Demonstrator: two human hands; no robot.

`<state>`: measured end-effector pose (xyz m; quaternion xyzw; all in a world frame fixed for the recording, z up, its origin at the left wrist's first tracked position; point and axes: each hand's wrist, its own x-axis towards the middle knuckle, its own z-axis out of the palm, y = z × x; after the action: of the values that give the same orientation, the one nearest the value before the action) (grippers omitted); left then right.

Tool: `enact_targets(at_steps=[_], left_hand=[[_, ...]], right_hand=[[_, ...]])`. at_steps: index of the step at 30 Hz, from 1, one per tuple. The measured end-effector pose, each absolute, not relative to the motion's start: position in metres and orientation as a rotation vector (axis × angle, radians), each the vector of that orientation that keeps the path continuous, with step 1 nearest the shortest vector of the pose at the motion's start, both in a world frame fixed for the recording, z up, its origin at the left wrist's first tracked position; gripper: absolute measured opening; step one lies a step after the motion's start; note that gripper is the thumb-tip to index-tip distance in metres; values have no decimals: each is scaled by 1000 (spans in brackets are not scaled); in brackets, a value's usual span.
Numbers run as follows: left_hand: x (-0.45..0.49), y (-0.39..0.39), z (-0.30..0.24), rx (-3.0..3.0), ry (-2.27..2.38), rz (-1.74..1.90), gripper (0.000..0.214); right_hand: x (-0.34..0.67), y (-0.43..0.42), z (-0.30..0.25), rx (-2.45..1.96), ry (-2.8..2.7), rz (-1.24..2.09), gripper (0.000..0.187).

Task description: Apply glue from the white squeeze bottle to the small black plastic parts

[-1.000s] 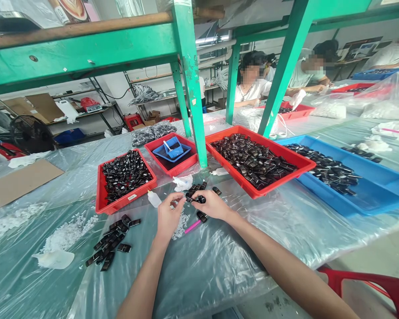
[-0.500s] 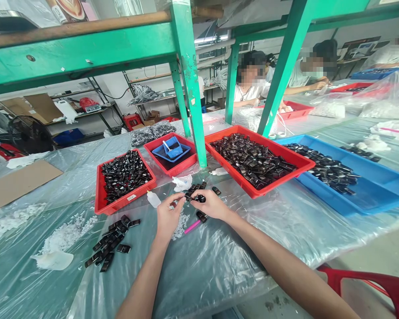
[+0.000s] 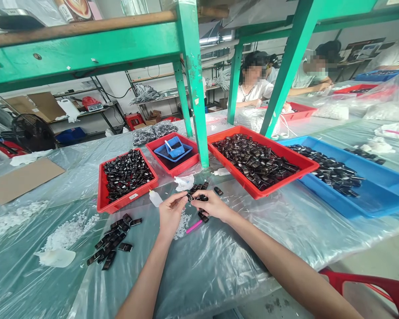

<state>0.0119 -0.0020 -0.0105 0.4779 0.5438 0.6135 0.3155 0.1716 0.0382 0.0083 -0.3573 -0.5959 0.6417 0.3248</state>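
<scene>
My left hand (image 3: 171, 213) and my right hand (image 3: 213, 205) meet over the plastic-covered table, fingertips closed on one small black plastic part (image 3: 189, 196) between them. More black parts (image 3: 199, 188) lie just behind my fingers, some partly hidden by my right hand. Below the hands are small white pieces (image 3: 182, 223) in a loose scatter and a pink stick-like tool (image 3: 194, 227). Left of my left hand rests a small white squeeze bottle (image 3: 155, 198). A heap of black parts (image 3: 115, 239) lies farther left, near my left forearm.
Red trays (image 3: 128, 204) (image 3: 262, 193) full of black parts stand behind the hands, with a blue tray (image 3: 379, 195) at right. Another red tray (image 3: 173, 167) holds blue scoops. A green post (image 3: 199, 106) rises between them. People (image 3: 252, 86) sit across the table.
The view has shifted slightly, so everything appears a little to the right. Both hands stay together on the black part, with only slight finger movement.
</scene>
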Motion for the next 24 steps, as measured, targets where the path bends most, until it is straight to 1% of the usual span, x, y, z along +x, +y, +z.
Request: enact_targets(at_steps=[6, 10, 12, 16, 20, 24], left_hand=[[12, -1, -12, 1276, 1417, 1616, 24], [14, 1, -16, 1347, 1407, 1563, 26], [14, 0, -17, 1356, 1419, 1574, 26], [12, -2, -14, 1275, 1472, 1699, 26], [13, -3, -13, 1239, 1486, 1716, 26], [18, -6, -12, 1470, 1503, 1591, 23]], right_hand=[[171, 40, 4, -949, -1581, 1670, 20], [172, 41, 5, -967, -1578, 1696, 22], [173, 40, 7, -948, -1549, 1792, 27], [173, 37, 11, -814, -1335, 2100, 37], [169, 37, 9, -815, -1090, 2256, 37], [165, 37, 6, -836, -987, 2322, 37]])
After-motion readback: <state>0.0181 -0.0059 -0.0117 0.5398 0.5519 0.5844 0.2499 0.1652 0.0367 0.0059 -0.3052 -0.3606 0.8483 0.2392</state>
